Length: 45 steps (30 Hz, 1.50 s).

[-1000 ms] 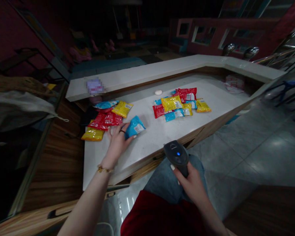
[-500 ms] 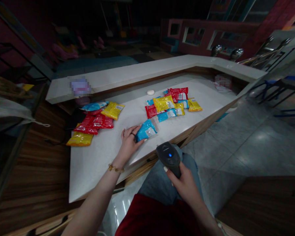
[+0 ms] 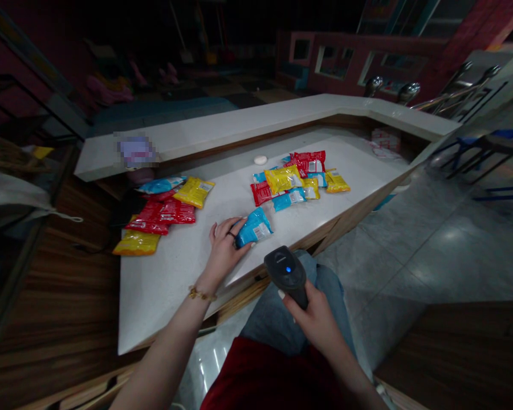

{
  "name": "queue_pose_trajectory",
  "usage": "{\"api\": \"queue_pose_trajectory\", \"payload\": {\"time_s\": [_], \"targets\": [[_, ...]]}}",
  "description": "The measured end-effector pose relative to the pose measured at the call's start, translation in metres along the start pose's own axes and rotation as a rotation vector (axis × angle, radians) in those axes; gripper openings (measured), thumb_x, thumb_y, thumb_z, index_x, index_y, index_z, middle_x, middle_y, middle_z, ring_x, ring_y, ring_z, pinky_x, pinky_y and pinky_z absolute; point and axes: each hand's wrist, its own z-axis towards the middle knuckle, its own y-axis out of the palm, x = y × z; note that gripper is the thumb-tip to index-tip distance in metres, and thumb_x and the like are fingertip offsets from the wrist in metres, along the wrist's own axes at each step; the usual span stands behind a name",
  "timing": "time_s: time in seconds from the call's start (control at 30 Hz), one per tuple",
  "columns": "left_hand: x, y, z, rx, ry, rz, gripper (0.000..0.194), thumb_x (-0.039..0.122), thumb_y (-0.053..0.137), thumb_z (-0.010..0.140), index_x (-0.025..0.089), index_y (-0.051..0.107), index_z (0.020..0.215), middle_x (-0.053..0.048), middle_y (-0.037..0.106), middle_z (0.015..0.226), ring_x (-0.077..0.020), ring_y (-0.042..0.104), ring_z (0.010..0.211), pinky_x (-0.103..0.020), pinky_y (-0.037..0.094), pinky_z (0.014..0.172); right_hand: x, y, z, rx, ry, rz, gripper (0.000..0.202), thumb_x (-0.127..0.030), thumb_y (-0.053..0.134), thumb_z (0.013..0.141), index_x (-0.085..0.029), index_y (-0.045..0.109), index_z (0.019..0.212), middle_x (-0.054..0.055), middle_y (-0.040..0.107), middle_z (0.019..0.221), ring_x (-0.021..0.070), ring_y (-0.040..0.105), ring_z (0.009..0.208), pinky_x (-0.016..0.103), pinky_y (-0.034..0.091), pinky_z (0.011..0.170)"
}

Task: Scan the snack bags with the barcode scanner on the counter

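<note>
My left hand [image 3: 226,245] is closed on the left end of a blue snack packet [image 3: 256,226], which rests on the white counter [image 3: 154,302] with its barcode facing up. In my right hand [image 3: 314,313] is a black barcode scanner [image 3: 285,272] with a lit blue light on top. I hold it over my lap, just off the counter's front edge, with its head toward the blue packet. Behind the packet lies a mixed pile of red, blue and yellow packets [image 3: 284,179]. Another such pile, with red packets [image 3: 166,212] in its middle, lies to the left.
A raised white ledge [image 3: 239,126] runs along the counter's back. A small white oval object [image 3: 260,160] sits behind the right pile. Stacked packs [image 3: 385,142] stand at the far right end. Dark stools [image 3: 483,154] are on the floor to the right.
The scanner in my right hand has shifted slightly left, toward the blue packet. My left hand and the packet have stayed in place.
</note>
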Motion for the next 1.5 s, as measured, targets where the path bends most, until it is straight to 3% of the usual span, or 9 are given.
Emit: {"api": "queue_pose_trajectory", "payload": {"time_s": [0.3,0.8,0.93,1.07,1.17,1.27,1.37,1.5], "targets": [[0.001,0.003,0.001,0.005,-0.025,0.013,0.063,0.031,0.075,0.089,0.028,0.063,0.151,-0.012,0.067,0.150,-0.0334,0.056,0.146,-0.059,0.019,0.135,-0.004,-0.001,0.001,0.001,-0.026,0.008,0.023,-0.033,0.062,0.090,-0.020,0.073,0.105,0.000,0.069,0.068,0.0223,0.067,0.059,0.027,0.053,0.058],[-0.006,0.002,0.006,0.080,0.079,-0.022,0.059,0.045,0.074,0.097,0.028,0.060,0.152,-0.012,0.065,0.150,-0.0330,0.057,0.142,-0.058,0.026,0.131,0.002,-0.007,0.000,0.034,-0.006,0.004,0.028,-0.035,0.063,0.091,-0.018,0.074,0.110,0.001,0.071,0.072,0.0229,0.069,0.061,0.029,0.055,0.062],[0.011,-0.005,0.043,0.099,0.149,-0.019,0.060,0.047,0.072,0.099,0.028,0.059,0.154,-0.011,0.065,0.149,-0.0324,0.057,0.140,-0.056,0.027,0.131,0.006,-0.013,0.000,0.060,0.001,0.014,0.029,-0.037,0.063,0.092,-0.017,0.075,0.109,-0.001,0.067,0.068,0.0207,0.064,0.054,0.028,0.051,0.054],[0.047,-0.004,0.116,0.133,0.218,-0.042,0.063,0.050,0.072,0.098,0.026,0.059,0.155,-0.012,0.064,0.152,-0.0324,0.054,0.143,-0.054,0.026,0.132,0.011,-0.015,0.000,0.079,0.018,0.023,0.029,-0.037,0.064,0.093,-0.017,0.075,0.110,-0.002,0.065,0.065,0.0197,0.061,0.051,0.026,0.048,0.050],[0.075,0.005,0.177,0.146,0.246,-0.027,0.063,0.050,0.069,0.099,0.025,0.059,0.156,-0.013,0.062,0.156,-0.0335,0.051,0.148,-0.056,0.018,0.135,0.014,-0.015,0.001,0.096,0.015,0.024,0.027,-0.037,0.065,0.093,-0.018,0.076,0.109,-0.002,0.065,0.064,0.0196,0.062,0.051,0.026,0.049,0.050],[0.092,0.018,0.219,0.079,0.208,0.034,0.067,0.048,0.066,0.101,0.026,0.053,0.163,-0.013,0.052,0.168,-0.0367,0.039,0.160,-0.061,0.013,0.136,0.016,-0.016,0.002,0.120,0.003,0.021,0.027,-0.036,0.064,0.093,-0.018,0.077,0.108,-0.001,0.067,0.065,0.0209,0.065,0.053,0.027,0.052,0.053],[0.094,0.030,0.228,0.002,0.137,0.077,0.067,0.042,0.067,0.100,0.024,0.055,0.162,-0.015,0.046,0.173,-0.0383,0.034,0.163,-0.062,0.016,0.136,0.017,-0.019,0.003,0.141,-0.004,0.009,0.027,-0.035,0.064,0.092,-0.018,0.077,0.108,0.001,0.071,0.070,0.0234,0.071,0.061,0.029,0.056,0.060],[0.077,0.032,0.195,0.035,0.173,0.040,0.058,0.035,0.067,0.098,0.023,0.062,0.155,-0.014,0.053,0.168,-0.0349,0.041,0.159,-0.058,0.020,0.135,0.018,-0.022,0.005,0.137,0.011,-0.005,0.027,-0.037,0.064,0.091,-0.018,0.076,0.105,0.001,0.071,0.069,0.0239,0.071,0.061,0.029,0.056,0.060]]}}
